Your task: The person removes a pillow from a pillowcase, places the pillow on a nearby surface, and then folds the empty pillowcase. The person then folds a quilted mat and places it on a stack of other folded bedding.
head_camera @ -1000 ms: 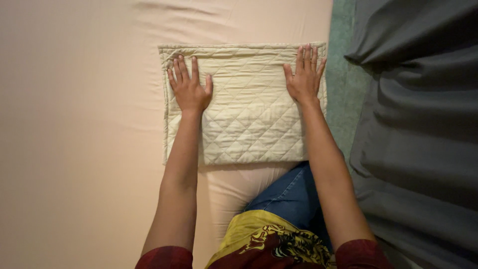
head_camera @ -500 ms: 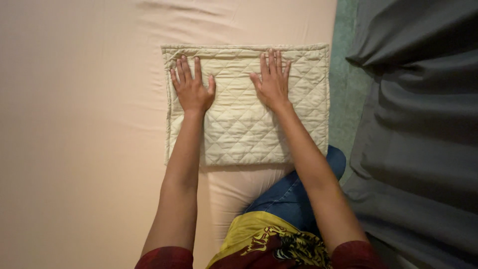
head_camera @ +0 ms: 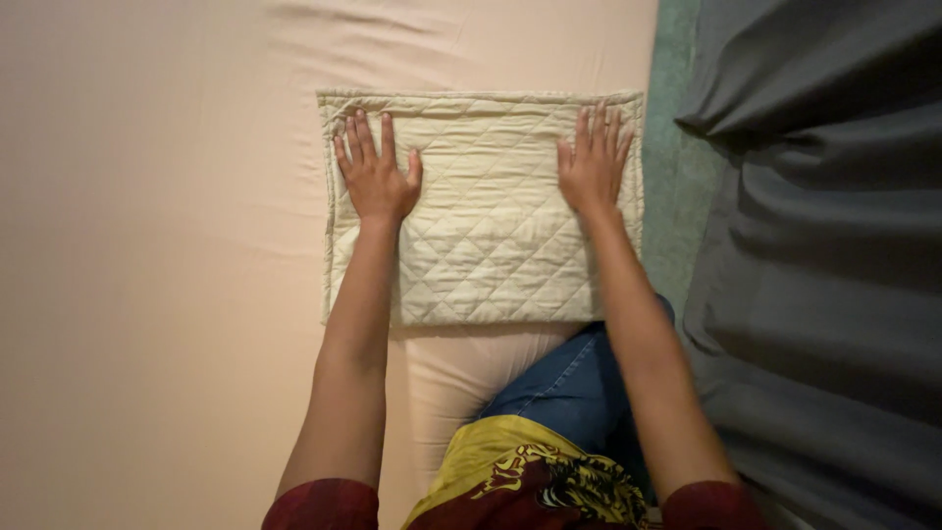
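- A pale pink sheet (head_camera: pixel 147 294) is being shown stretched across the bed; the whole area left of the quilted pad, and the strips beyond and in front of it, are being covered by it. Soft creases are being seen just past the pad's far edge.
- The left hand (head_camera: pixel 376 177) is being pressed palm down on the left part of the quilted pad (head_camera: pixel 491 236), close to its far left corner. Its fingers (head_camera: pixel 361 137) are being held straight and slightly spread; nothing is being gripped. The flat palm is judged to be serving to hold or smooth the cloth against the sheet.
- The quilted pad, a cream rectangle stitched in a diamond pattern with a bound edge, is being kept flat on the sheet between the two forearms, its near edge lying just beyond the knee in blue denim (head_camera: pixel 569 393).
- The right hand (head_camera: pixel 592 169) is being laid flat on the pad's right part, near its far right corner, fingers (head_camera: pixel 601 123) extended and close together, closed on nothing. The matching posture is judged to be giving even pressure across the pad.
- A green strip (head_camera: pixel 677 196) is being seen just right of the pad, and beyond it a dark grey fabric (head_camera: pixel 824 275) is lying in heavy folds.
- No packages, labels or signs are being shown around the pad.
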